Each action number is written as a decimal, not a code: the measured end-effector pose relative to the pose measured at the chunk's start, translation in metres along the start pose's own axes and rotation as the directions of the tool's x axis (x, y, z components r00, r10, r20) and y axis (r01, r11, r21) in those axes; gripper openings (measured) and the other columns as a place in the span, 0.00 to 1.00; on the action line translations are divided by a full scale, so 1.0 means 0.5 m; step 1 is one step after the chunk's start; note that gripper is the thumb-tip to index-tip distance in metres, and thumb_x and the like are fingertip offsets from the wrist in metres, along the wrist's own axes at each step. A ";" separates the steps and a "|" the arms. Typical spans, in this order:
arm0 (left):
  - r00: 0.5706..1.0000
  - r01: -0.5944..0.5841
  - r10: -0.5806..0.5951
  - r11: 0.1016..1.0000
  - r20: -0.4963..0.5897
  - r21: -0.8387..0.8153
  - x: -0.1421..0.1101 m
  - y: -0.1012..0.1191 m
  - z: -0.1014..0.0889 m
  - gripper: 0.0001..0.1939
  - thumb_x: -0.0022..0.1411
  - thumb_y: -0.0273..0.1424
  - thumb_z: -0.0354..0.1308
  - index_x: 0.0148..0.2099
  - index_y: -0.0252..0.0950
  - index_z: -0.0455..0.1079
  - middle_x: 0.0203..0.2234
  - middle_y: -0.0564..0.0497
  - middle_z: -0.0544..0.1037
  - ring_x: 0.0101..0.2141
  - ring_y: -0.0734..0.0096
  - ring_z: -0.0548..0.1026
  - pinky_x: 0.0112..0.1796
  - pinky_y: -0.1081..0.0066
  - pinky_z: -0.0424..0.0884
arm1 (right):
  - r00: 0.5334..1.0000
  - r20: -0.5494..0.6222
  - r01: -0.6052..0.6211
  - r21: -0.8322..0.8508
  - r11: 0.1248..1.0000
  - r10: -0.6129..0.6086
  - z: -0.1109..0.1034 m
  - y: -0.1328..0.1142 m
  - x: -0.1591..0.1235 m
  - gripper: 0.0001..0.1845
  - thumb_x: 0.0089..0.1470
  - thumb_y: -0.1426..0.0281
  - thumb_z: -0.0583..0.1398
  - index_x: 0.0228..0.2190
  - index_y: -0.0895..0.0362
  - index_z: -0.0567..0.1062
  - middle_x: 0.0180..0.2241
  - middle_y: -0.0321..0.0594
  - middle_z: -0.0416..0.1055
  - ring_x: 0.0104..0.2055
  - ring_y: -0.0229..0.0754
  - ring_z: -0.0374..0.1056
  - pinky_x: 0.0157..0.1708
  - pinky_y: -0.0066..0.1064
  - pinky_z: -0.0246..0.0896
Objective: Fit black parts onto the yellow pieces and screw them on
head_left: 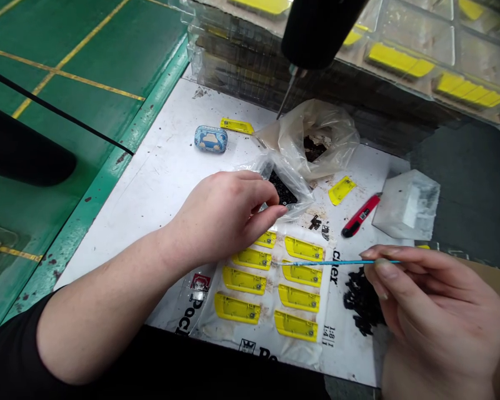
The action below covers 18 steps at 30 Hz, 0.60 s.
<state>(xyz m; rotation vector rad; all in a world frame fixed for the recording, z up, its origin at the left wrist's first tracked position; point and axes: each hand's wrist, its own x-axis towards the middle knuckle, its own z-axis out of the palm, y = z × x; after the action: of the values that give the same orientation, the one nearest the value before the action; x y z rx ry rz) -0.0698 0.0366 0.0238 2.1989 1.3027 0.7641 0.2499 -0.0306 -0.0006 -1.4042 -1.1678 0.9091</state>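
Blue stick crosswise in right grip

Left-column yellow parts: four showing, six o'clock
Right-column yellow parts: four, five o'clock
Loose yellow parts: two, twelve and three o'clock
Plastic bags: two
Blue stick: one
Red knife: one
Blue case: one

The right grip holds a blue stick, the left grip at a clear bag.
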 end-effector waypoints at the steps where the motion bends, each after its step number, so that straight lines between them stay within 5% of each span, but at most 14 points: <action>1: 1.000 -0.002 0.002 1.000 -0.002 -0.001 0.000 0.000 0.000 0.08 0.74 0.32 0.64 0.41 0.37 0.83 0.32 0.51 0.82 0.31 0.71 0.76 0.31 0.70 0.67 | 1.000 0.010 -0.004 0.000 1.000 0.004 -0.001 0.001 0.000 0.15 0.49 0.77 0.77 0.39 0.51 0.89 0.39 0.43 0.87 0.34 0.43 0.82 0.26 0.25 0.79; 7: 1.000 -0.011 0.011 1.000 -0.011 -0.002 0.000 -0.001 0.001 0.09 0.74 0.33 0.64 0.41 0.37 0.83 0.32 0.50 0.82 0.32 0.70 0.76 0.32 0.70 0.69 | 0.999 0.050 -0.017 -0.003 1.000 0.017 -0.011 0.011 -0.004 0.16 0.48 0.78 0.77 0.40 0.51 0.89 0.40 0.43 0.87 0.39 0.46 0.85 0.31 0.24 0.82; 18: 1.000 -0.004 0.004 1.000 0.012 0.015 0.001 0.001 -0.001 0.10 0.75 0.33 0.62 0.41 0.37 0.83 0.34 0.50 0.83 0.33 0.69 0.78 0.33 0.69 0.70 | 0.999 0.050 -0.010 0.062 0.998 0.007 -0.004 -0.003 0.000 0.12 0.50 0.77 0.76 0.38 0.52 0.88 0.37 0.43 0.86 0.34 0.44 0.82 0.22 0.26 0.74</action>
<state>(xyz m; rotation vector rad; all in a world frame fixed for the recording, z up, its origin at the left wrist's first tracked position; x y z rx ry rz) -0.0696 0.0370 0.0249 2.2153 1.3032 0.7439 0.2517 -0.0309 0.0010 -1.3443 -1.1615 0.9828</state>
